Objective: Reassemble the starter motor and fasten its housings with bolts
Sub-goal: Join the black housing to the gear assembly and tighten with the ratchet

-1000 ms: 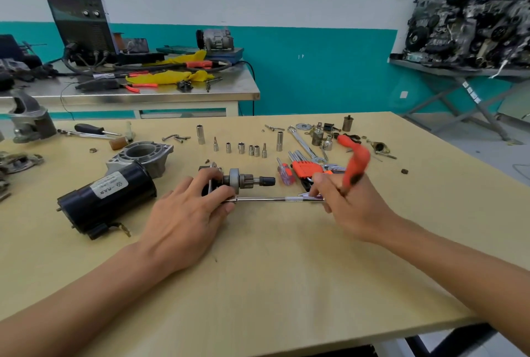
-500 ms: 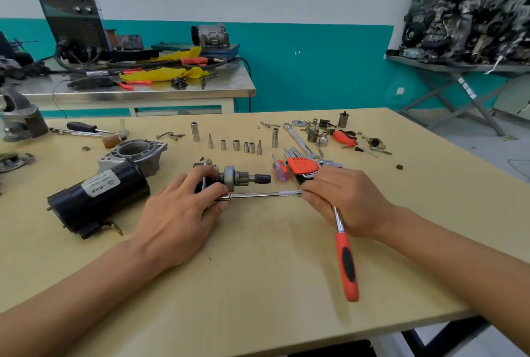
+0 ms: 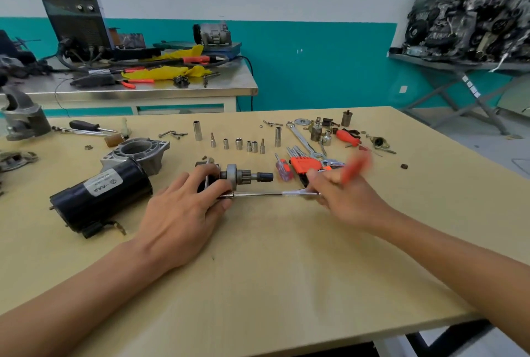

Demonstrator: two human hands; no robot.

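The gear part [image 3: 243, 176] is gripped by the left hand [image 3: 183, 213], with the black motor body [image 3: 100, 196] at its nine o'clock. The ratchet [image 3: 354, 169] is gripped by the right hand [image 3: 344, 199] at three o'clock. Its bar [image 3: 258, 193] should be kept level and the part held steady.

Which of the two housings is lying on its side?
The black housing, label showing. The aluminium housing behind it sits bore up.
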